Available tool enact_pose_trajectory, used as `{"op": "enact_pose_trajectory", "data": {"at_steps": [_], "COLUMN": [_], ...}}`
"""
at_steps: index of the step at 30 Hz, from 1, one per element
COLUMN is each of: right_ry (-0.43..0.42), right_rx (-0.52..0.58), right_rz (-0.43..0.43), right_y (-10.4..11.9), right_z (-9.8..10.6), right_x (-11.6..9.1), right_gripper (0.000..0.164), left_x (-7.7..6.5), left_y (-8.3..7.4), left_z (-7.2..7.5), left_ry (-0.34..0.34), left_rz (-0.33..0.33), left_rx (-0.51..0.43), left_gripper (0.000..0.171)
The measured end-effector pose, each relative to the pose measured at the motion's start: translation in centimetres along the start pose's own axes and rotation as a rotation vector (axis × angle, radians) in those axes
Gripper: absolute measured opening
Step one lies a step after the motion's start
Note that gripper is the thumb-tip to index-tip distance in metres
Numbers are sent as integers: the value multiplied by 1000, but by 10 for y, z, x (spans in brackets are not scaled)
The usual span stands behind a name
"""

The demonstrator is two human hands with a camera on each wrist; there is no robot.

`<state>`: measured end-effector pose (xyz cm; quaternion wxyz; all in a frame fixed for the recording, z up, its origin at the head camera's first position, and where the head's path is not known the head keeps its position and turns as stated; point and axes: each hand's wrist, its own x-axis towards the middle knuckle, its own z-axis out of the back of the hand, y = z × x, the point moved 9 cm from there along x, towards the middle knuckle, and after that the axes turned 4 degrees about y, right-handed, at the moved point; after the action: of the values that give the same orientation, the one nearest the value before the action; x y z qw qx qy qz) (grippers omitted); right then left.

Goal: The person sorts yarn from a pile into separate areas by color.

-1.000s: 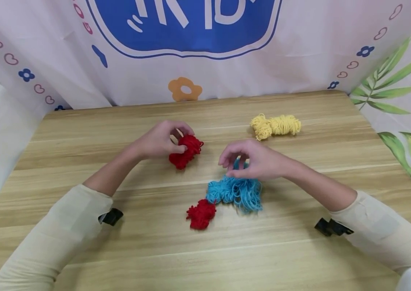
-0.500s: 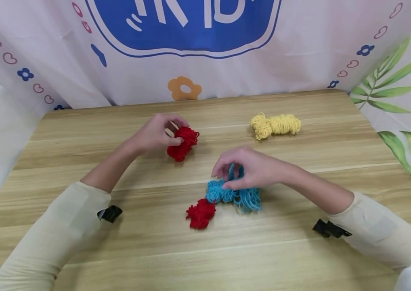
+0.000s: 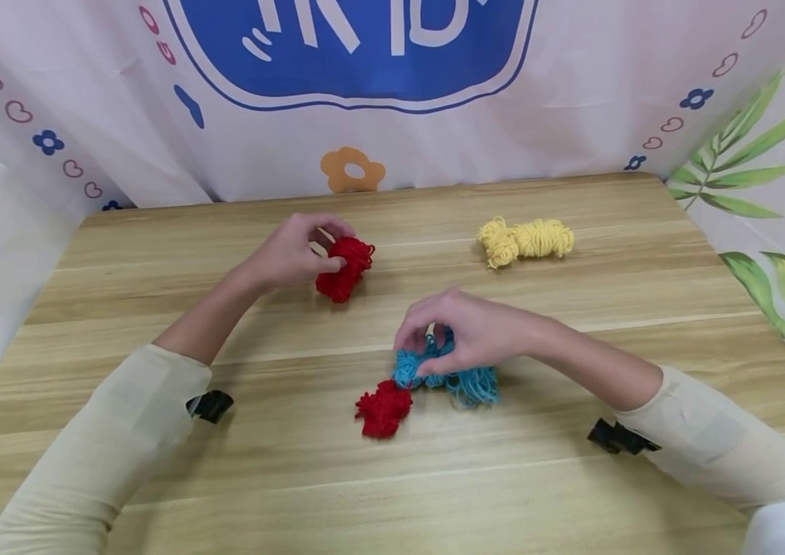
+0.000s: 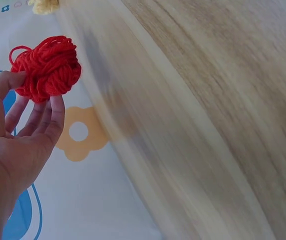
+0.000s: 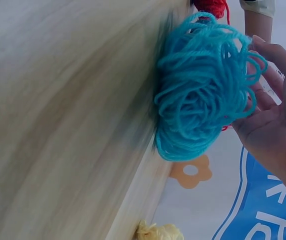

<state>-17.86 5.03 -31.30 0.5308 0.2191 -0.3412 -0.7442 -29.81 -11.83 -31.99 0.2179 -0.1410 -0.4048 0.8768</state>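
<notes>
My left hand [image 3: 295,250] pinches a bundle of red yarn [image 3: 342,274] between thumb and fingertips, left of the table's middle. In the left wrist view this red yarn [image 4: 48,67] appears as a wound bundle with a loose loop. My right hand [image 3: 479,331] is over the bundle of blue yarn [image 3: 479,383], with fingers curved and thumb apart at its left part. The right wrist view shows the blue yarn [image 5: 193,95] lying on the table, partly hiding the fingers. A second red yarn bundle [image 3: 383,408] lies against the blue one's left end.
A yellow yarn bundle [image 3: 534,239] lies at the back right of the wooden table [image 3: 434,493]. A printed white cloth [image 3: 254,154] hangs behind the table's back edge. Black clips [image 3: 623,436] sit near both sleeve ends.
My left hand has shifted the held red yarn slightly back and left. The right hand has moved left and nearer me across the blue yarn, which stays in place.
</notes>
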Motion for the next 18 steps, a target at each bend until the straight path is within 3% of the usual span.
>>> {"op": "enact_pose_trajectory", "data": {"at_steps": [18], "right_ry": [90], "right_rx": [-25], "right_rz": [-6], "right_y": [2], "right_z": [-17], "right_x": [11], "right_gripper": [30], "left_x": [9], "left_y": [10], "left_z": [4], "left_ry": [-47], "left_rz": [62], "left_rx": [-16], "left_gripper": [37]}}
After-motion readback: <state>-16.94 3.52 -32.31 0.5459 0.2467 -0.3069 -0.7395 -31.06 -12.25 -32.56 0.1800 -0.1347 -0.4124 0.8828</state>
